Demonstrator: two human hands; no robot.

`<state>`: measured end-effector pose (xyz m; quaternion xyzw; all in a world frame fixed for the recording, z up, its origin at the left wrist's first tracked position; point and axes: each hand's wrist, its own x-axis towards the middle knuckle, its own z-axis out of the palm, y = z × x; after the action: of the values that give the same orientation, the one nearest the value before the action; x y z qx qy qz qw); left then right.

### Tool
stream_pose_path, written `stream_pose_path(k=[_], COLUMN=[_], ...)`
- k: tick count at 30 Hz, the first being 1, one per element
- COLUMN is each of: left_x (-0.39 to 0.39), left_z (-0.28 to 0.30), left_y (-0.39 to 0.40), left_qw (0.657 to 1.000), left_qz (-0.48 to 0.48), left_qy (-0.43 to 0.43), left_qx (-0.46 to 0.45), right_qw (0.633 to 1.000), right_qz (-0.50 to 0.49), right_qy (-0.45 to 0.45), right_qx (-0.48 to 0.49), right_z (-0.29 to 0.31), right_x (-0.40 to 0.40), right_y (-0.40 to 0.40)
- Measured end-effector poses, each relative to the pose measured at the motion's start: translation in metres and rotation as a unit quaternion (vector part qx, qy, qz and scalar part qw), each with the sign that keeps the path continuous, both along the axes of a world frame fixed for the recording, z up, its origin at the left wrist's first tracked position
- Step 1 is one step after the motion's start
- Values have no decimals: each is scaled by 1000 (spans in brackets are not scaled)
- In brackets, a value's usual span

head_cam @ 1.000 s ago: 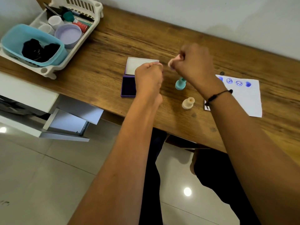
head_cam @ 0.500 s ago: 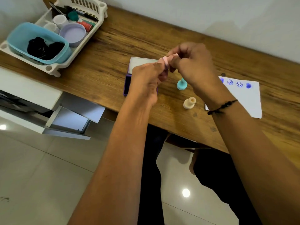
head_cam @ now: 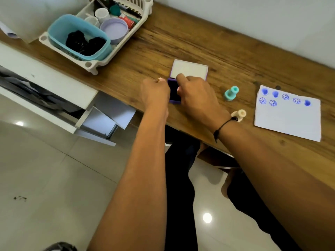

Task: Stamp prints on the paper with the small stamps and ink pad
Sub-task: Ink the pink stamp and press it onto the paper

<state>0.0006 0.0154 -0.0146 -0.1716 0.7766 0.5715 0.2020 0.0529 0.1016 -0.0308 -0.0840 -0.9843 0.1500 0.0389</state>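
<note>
The purple ink pad (head_cam: pixel 173 94) lies open on the wooden table (head_cam: pixel 181 42), its white-lined lid (head_cam: pixel 189 69) flipped back. My right hand (head_cam: pixel 197 96) is over the pad, fingers closed on a small pink stamp (head_cam: pixel 178 90) whose end points down at the ink. Just left of the pad, my left hand (head_cam: pixel 155 92) is a fist with a small pink cap (head_cam: pixel 159 79) peeking out at the top. A teal stamp (head_cam: pixel 231 93) and a cream stamp (head_cam: pixel 240 114) rest to the right. The white paper (head_cam: pixel 288 120) carries several blue prints along its far edge.
A white rack (head_cam: pixel 94 67) at the back left holds a blue tub, a lilac lid and small cups. White drawers (head_cam: pixel 54 91) stick out under the table's left end. My legs are below the near table edge.
The two hands, joined on the pink stamp half a second ago, have separated. My right hand has dropped to the ink pad with the stamp; my left moved left with the cap.
</note>
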Motion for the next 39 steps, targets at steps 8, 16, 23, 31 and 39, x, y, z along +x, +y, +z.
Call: stream_pose_path(k=[8, 16, 23, 31, 39], left_x=[-10, -13, -13, -12, -11], left_z=[-6, -4, 0, -6, -1], left_y=[-7, -6, -5, -8, -1], left_qw=[998, 998, 998, 999, 999], left_qz=[-42, -44, -43, -27, -32], left_qy=[-13, -42, -33, -23, 9], left_qx=[-36, -30, -38, -13, -7], right_qw=[984, 986, 989, 983, 992], right_qz=[125, 116, 104, -15, 2], right_qy=[-65, -80, -87, -77, -75], right_qx=[105, 88, 61, -163, -97], right_z=[4, 2, 3, 26, 19], right_x=[-16, -18, -17, -17, -9], right_y=[11, 15, 14, 36, 22])
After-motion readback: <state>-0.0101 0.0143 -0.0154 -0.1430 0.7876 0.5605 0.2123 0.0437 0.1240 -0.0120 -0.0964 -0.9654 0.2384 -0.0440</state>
